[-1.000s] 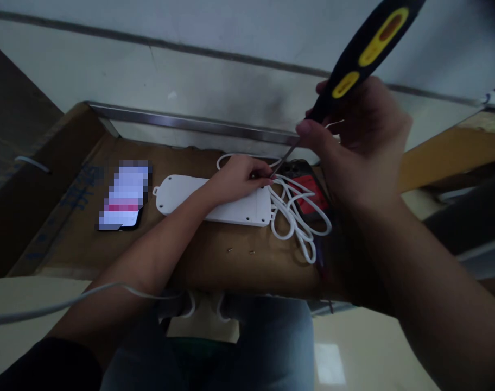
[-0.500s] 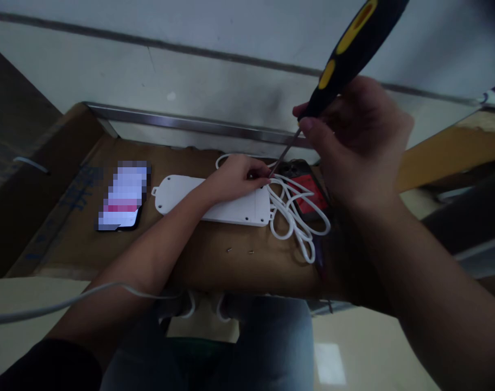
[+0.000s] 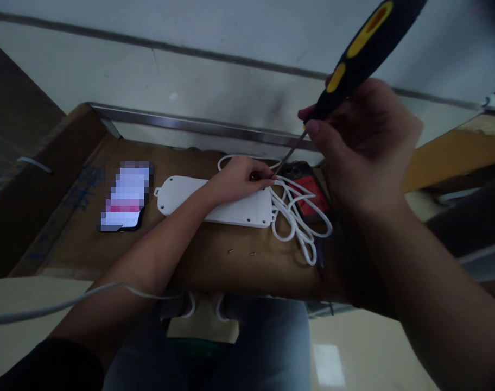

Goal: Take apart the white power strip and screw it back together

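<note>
Right, here's the picture: the right hand is closed tight around a black-and-yellow screwdriver, with the handle rising past the fingers and the thin shaft slanting down from them. Its metal tip sits right at the fingertips of the left hand. (Does it touch a screw? Can't tell, those fingers hide the spot.)

The left hand is lying curled over one end of a white power strip, resting on it and not closed around it. The strip runs back from under that palm, away from the fingertips, and its underside faces up with small holes showing.

Just past the left fingertips, a white cable loops in loose coils, below the right hand. Tucked under those coils is a dark device with a red panel, too dim to name. Nearer the left wrist, two tiny screws lie on a cardboard sheet. Out beyond the strip's far end, left of the left hand, lies a phone, its screen blurred.
</note>
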Action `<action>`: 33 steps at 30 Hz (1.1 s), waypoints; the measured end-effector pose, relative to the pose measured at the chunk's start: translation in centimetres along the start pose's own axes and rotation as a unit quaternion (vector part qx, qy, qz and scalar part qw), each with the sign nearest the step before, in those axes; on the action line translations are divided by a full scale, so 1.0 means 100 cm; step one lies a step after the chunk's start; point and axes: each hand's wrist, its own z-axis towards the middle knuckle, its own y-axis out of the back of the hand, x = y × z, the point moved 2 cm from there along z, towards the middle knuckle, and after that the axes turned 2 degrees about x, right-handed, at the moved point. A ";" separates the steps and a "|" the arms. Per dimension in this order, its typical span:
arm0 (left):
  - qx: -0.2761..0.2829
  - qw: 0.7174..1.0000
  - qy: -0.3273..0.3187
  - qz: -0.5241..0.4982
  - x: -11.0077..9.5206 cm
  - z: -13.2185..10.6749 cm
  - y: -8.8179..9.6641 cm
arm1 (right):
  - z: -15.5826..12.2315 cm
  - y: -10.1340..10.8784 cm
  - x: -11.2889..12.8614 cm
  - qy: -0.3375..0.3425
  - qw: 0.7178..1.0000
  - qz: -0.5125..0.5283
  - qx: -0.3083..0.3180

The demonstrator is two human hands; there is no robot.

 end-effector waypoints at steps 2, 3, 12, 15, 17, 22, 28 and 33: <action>-0.001 1.000 -0.003 -0.006 0.000 0.000 0.000 | 0.000 0.001 -0.001 0.005 1.000 0.002 -0.001; -0.001 1.000 -0.004 -0.008 0.000 0.000 -0.001 | 0.001 0.001 -0.002 0.006 1.000 0.001 -0.002; -0.002 1.000 -0.006 -0.017 0.001 -0.001 -0.001 | -0.002 -0.001 0.004 -0.006 0.999 0.029 -0.016; -0.005 1.000 -0.005 -0.019 0.001 -0.001 -0.001 | -0.002 -0.001 0.005 -0.012 0.999 0.029 -0.020; -0.005 1.000 -0.005 -0.020 0.001 -0.001 -0.001 | -0.002 -0.001 0.005 -0.012 0.999 0.026 -0.021; 0.001 1.000 -0.007 -0.008 -0.001 -0.001 -0.001 | -0.001 -0.002 0.002 0.006 1.000 0.008 -0.007; 0.004 1.000 -0.006 0.008 -0.004 -0.002 0.001 | -0.002 -0.004 0.001 -0.002 1.000 0.003 -0.004; 0.003 1.000 -0.002 0.016 -0.005 -0.001 0.001 | -0.001 -0.004 0.000 -0.011 0.999 0.031 -0.005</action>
